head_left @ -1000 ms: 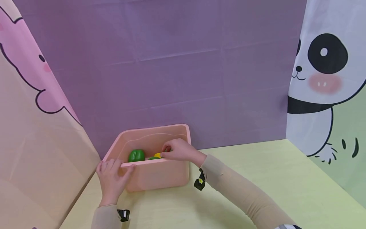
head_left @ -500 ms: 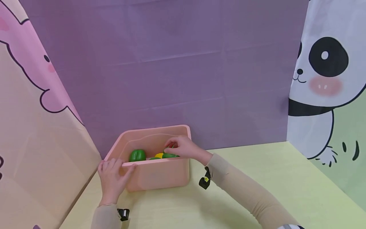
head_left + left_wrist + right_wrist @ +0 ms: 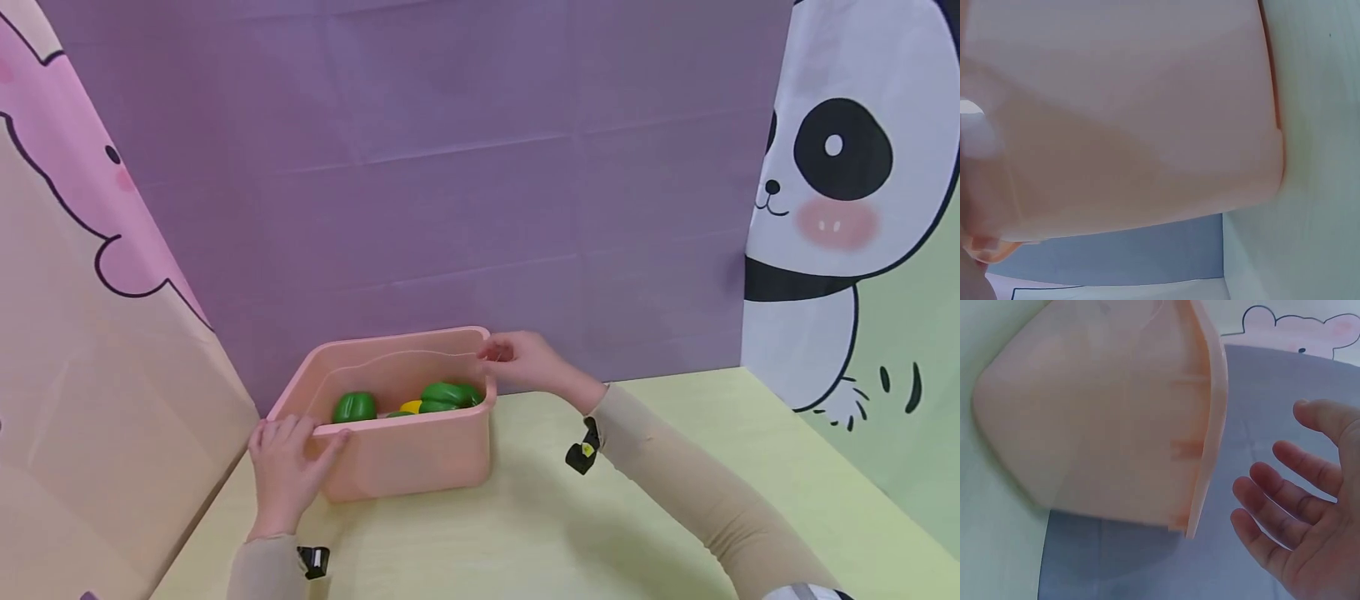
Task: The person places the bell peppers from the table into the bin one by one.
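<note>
A pink plastic bin (image 3: 408, 458) stands against the purple backdrop. My left hand (image 3: 282, 468) grips its front left corner, fingers over the rim and thumb along the front. Inside the bin lie a green bell pepper (image 3: 354, 407) at the left, another green pepper (image 3: 444, 397) at the right, and a yellow piece (image 3: 410, 407) between them, mostly hidden by the front wall. My right hand (image 3: 528, 363) is over the bin's right rim and holds nothing. In the right wrist view its fingers (image 3: 1279, 497) are loosely bent, apart from the bin wall (image 3: 1104, 419).
The pale yellow tabletop (image 3: 637, 467) extends to the right and in front of the bin. A purple cloth (image 3: 450, 192) hangs behind. Printed panels stand at both sides, one with a panda (image 3: 832, 225). Small black wrist devices (image 3: 582, 457) are strapped to both arms.
My right hand has let go of a green pepper inside the bin and moved right and up to the bin's right rim. The left hand has kept its hold on the corner.
</note>
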A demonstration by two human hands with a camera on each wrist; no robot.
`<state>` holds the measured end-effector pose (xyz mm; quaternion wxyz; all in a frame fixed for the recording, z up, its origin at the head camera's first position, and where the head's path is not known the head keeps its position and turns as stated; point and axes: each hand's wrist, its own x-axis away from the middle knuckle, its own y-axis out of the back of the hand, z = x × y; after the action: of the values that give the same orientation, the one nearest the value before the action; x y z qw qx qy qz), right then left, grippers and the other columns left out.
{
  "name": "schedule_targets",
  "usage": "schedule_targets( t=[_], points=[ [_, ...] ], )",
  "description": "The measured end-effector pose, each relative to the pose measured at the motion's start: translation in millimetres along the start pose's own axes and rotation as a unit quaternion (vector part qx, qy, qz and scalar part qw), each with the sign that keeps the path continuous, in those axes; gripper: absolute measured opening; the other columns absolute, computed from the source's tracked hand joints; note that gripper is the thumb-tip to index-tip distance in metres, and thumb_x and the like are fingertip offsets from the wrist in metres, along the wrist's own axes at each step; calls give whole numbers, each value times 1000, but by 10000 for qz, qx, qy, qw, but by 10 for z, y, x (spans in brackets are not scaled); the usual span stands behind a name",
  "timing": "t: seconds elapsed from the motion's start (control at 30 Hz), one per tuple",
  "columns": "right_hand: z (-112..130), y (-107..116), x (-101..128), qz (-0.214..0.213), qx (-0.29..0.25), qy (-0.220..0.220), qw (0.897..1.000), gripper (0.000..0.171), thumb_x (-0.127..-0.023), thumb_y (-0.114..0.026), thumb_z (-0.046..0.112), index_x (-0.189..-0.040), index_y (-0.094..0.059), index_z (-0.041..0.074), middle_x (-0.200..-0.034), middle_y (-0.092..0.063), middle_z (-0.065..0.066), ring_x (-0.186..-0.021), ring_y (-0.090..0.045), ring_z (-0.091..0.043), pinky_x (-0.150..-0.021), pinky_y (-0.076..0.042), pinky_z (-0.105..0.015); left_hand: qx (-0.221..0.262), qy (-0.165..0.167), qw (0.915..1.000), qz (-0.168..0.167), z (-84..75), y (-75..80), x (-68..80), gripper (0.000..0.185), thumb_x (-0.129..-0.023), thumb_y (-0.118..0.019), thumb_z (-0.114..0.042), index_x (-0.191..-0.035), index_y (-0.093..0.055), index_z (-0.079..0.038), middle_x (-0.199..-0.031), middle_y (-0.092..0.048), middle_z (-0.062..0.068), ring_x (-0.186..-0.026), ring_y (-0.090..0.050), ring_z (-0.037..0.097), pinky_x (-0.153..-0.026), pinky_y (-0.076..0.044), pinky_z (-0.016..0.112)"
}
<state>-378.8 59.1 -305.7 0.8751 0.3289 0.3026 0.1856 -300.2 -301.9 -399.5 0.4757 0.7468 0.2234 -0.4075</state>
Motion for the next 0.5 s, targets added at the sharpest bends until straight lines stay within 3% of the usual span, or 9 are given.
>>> schedule_targets(
  t=[0.23,0.5],
  points=[
    [-335,306,251,-133,321,-254,9991,21,-87,-69,21,-101,-69,5,-90,-67,-2,-78,-63,-15,-72,-52,-33,-143,66,9987,475,-28,47,-90,39,-83,-70,-43,-91,-64,-6,-88,-61,12,-95,-50,37,-103,-18,61],
    [-722,555,545,-119,528,-657,9964,23,-89,-67,20,-102,-68,2,-91,-66,-4,-78,-62,-18,-68,-51,-34,-408,306,9925,1114,-124,157,-240,47,-87,-64,-52,-97,-66,-6,-97,-67,14,-101,-57,38,-100,-22,64]
  ],
)
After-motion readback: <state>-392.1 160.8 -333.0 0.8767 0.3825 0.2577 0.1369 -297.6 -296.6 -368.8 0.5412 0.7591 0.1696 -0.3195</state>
